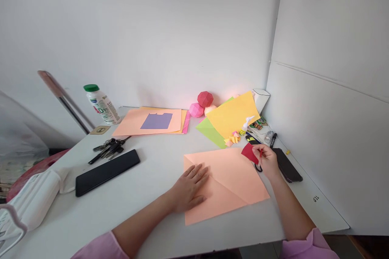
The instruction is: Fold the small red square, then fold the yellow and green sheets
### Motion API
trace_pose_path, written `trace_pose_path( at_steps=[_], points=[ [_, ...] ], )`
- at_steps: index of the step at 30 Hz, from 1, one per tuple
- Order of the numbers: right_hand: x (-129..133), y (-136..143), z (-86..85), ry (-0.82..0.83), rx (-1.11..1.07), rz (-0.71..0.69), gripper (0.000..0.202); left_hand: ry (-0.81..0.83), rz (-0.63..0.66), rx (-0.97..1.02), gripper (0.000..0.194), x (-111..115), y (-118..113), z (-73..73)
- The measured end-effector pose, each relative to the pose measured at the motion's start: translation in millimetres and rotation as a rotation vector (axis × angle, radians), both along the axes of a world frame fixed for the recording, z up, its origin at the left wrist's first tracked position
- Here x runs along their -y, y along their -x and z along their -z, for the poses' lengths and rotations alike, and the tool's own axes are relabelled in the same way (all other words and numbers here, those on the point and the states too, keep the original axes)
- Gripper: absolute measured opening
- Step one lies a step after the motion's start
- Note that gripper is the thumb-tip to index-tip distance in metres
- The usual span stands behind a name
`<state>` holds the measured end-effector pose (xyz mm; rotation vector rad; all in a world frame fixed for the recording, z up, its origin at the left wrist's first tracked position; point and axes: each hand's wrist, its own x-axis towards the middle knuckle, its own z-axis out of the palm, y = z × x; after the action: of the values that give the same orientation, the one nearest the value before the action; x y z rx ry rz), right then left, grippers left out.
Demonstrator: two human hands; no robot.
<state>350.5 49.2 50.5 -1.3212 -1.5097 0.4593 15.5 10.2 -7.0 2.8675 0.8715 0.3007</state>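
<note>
A peach sheet of paper (231,178) with diagonal creases lies on the table before me. My left hand (193,188) rests flat on its left part, fingers stretched out. Over the sheet's upper right corner, my right hand (267,160) is closed in a pinch on a thin red stick (260,156) that looks like a pen. A small red paper piece (249,153) is at these fingertips; whether they grip it too, I cannot tell. Below the fingers shows a black loop (258,168), like a scissor handle. Small folded yellow and peach paper pieces (232,141) lie just beyond the sheet.
Behind stand a glue bottle (243,128), yellow paper (232,115), green paper (212,133) and faceted paper balls (205,99). A dark phone-like case (287,166) lies right. Leftward are stacked sheets (130,123), keys (111,148), a black phone (107,173) and a white bottle (105,107).
</note>
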Motion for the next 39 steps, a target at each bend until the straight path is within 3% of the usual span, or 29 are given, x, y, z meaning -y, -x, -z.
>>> trace_pose_path(
  at_steps=[3,7,9,12,17,20,25,30,35,39],
  points=[
    [10,24,5.1,0.064,0.030,-0.177,0.019,-0.001,0.037,0.001,0.070,7,-2,-1.7],
    [25,62,24.3,0.147,0.151,-0.410,0.004,0.011,0.058,-0.013,0.069,15,-7,-3.3],
    [29,75,34.0,0.149,0.209,-0.474,0.008,0.024,0.042,-0.018,0.073,16,-8,-4.9],
    [29,83,43.2,0.131,0.264,-0.497,0.017,0.042,-0.037,-0.038,0.085,13,-6,-5.6],
    [25,82,50.0,0.121,0.295,-0.475,0.014,0.059,-0.343,-0.139,0.096,0,-3,-3.4],
    [24,82,52.0,0.125,0.301,-0.461,0.011,0.077,-0.397,-0.178,0.102,-5,-3,-3.5],
    [32,84,48.9,0.157,0.291,-0.429,0.013,0.025,-0.398,-0.149,0.103,3,-1,3.8],
    [50,84,42.8,0.220,0.288,-0.427,0.012,-0.050,-0.309,-0.082,0.089,24,-1,14.6],
    [45,92,28.2,0.338,0.267,-0.442,0.016,0.020,-0.274,-0.078,0.085,33,-1,4.7],
    [24,120,13.4,0.378,0.235,-0.523,0.017,0.064,-0.242,-0.083,0.083,30,0,-4.3]
  ],
)
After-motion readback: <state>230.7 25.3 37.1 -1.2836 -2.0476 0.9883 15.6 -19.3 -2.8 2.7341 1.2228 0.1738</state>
